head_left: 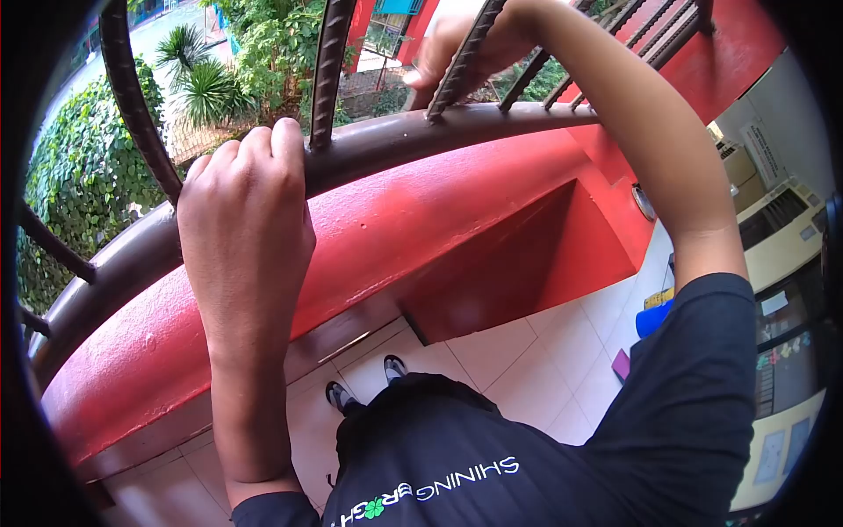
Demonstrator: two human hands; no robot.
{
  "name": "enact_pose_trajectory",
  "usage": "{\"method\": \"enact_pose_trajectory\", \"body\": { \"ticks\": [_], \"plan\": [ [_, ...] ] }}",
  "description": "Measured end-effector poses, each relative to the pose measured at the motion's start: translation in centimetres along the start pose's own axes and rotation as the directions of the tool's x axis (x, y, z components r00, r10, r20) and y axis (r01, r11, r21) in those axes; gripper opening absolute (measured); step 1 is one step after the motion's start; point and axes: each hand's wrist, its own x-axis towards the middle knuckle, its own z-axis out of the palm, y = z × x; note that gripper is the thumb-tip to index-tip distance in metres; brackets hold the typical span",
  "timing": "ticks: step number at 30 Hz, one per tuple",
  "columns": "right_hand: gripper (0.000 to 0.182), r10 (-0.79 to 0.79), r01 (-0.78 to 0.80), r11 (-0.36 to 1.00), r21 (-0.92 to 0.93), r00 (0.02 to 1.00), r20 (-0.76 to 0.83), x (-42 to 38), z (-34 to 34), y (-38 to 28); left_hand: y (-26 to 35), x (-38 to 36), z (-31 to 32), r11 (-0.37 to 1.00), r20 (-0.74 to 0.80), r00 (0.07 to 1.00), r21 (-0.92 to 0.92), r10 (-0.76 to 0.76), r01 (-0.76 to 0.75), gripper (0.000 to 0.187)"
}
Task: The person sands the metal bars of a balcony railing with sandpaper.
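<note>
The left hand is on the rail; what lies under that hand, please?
Under the left hand runs the dark metal rail; the stretch the hand covers cannot be seen.

Left hand (250, 211) over a dark rail (378, 147), right hand (448, 39) partly behind a ribbed bar (466, 61), red ledge (386, 220) below.

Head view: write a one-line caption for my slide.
Left grip curled over a dark rail above a red wall; right grip partly behind a ribbed bar.
</note>
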Motion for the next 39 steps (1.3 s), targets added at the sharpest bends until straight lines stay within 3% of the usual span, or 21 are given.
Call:
{"method": "enact_pose_trajectory", "body": {
  "ticks": [1,2,3,7,9,10,12,13,14,15,17,18,19,23,25,27,29,31,33,35,39],
  "plan": [
    [0.036,-0.37,0.225,0.72,0.656,0.925,0.09,-1.3,-0.7,-1.2,0.0,0.0,0.0,1.0,-0.001,1.0,0.004,0.001,-0.001,0.007],
    [0.037,-0.194,0.115,0.755,0.646,0.98,0.052,-0.7,-0.5,-1.2,0.0,0.0,0.0,1.0,0.002,1.0,0.007,-0.002,0.002,0.007],
    [0.035,-0.006,0.011,0.967,0.255,1.0,-0.022,-0.1,0.0,-0.7,0.0,0.0,0.0,1.0,0.008,1.0,0.007,0.002,-0.002,0.007],
    [0.039,0.009,-0.027,0.938,0.346,0.998,0.055,0.5,1.6,0.0,-0.1,-0.1,0.2,1.0,0.012,1.0,0.03,-0.001,0.001,0.007],
    [0.036,-0.239,0.169,0.786,0.594,0.97,0.041,-0.7,0.1,-1.3,-0.2,0.0,0.4,1.0,-0.007,1.0,0.027,0.004,-0.003,0.007],
    [0.038,-0.072,0.05,0.761,0.647,0.997,0.008,0.3,0.3,-1.0,-0.2,-0.1,0.4,1.0,-0.025,1.0,0.026,0.014,-0.013,0.007],
    [0.031,0.123,-0.154,0.973,-0.17,0.976,-0.182,1.2,1.6,-0.5,-0.3,-0.1,0.5,1.0,-0.034,0.999,0.023,0.016,-0.015,0.007],
    [0.028,0.153,-0.372,0.729,-0.574,0.907,-0.393,1.0,2.5,-1.3,-0.3,-0.1,0.5,1.0,-0.043,0.999,0.017,0.012,-0.012,0.007],
    [0.026,0.29,-0.373,0.873,-0.313,0.915,-0.282,0.0,2.1,-1.5,-0.3,-0.1,0.5,1.0,-0.044,0.999,0.016,0.008,-0.008,0.007],
    [0.027,0.067,-0.042,0.942,0.332,0.996,-0.064,0.8,1.5,1.3,-0.3,-0.1,0.5,1.0,-0.033,0.999,0.018,0.012,-0.011,0.007],
    [0.015,-0.213,0.214,0.79,0.574,0.975,-0.071,-0.4,0.6,1.1,-0.5,-0.1,0.5,1.0,-0.025,1.0,0.024,0.008,-0.007,0.007],
    [0.031,-0.055,0.129,0.838,0.531,0.987,-0.153,-0.7,0.9,0.9,-0.5,-0.2,0.6,1.0,-0.028,1.0,0.018,0.014,-0.013,0.007],
    [0.031,0.166,-0.131,0.969,0.21,0.973,-0.158,0.1,0.7,1.8,-0.5,-0.1,0.5,1.0,-0.034,0.999,0.011,0.026,-0.025,0.007],
    [0.031,-0.041,0.047,0.999,0.019,0.97,-0.239,-0.3,0.0,0.6,-0.5,-0.1,0.4,1.0,-0.034,0.999,0.026,0.017,-0.016,0.007],
    [0.023,0.016,-0.001,0.995,0.103,0.99,-0.142,-1.7,0.0,1.2,-0.4,-0.1,0.3,1.0,-0.016,1.0,0.007,0.017,-0.017,0.007],
    [0.048,0.211,-0.32,0.916,-0.243,0.898,-0.387,-4.5,2.3,-3.2,-0.5,-0.1,0.3,1.0,-0.022,1.0,0.005,0.016,-0.016,0.007],
    [0.052,0.14,-0.31,0.814,-0.492,0.926,-0.352,-2.9,2.9,-2.9,-0.4,-0.1,0.3,1.0,-0.019,1.0,-0.001,0.025,-0.025,0.007],
    [0.046,0.074,-0.237,0.841,-0.486,0.941,-0.33,-5.9,3.2,-3.3,-0.4,-0.1,0.2,1.0,-0.013,1.0,0.004,0.015,-0.015,0.007],
    [0.037,-0.095,0.022,0.984,-0.178,0.906,-0.412,-8.3,4.6,-3.0,-0.3,-0.1,0.0,1.0,0.0,1.0,-0.01,0.01,-0.01,0.007],
    [0.029,-0.268,0.224,0.963,-0.149,0.745,-0.611,-7.7,9.1,-1.7,-0.4,0.0,0.0,1.0,0.014,1.0,-0.02,-0.002,0.002,0.007],
    [0.026,-0.205,0.348,0.937,-0.019,0.505,-0.838,-5.1,13.3,-1.4,-0.2,-0.1,-0.1,1.0,0.026,1.0,-0.028,-0.014,0.014,0.007]
  ]
}}
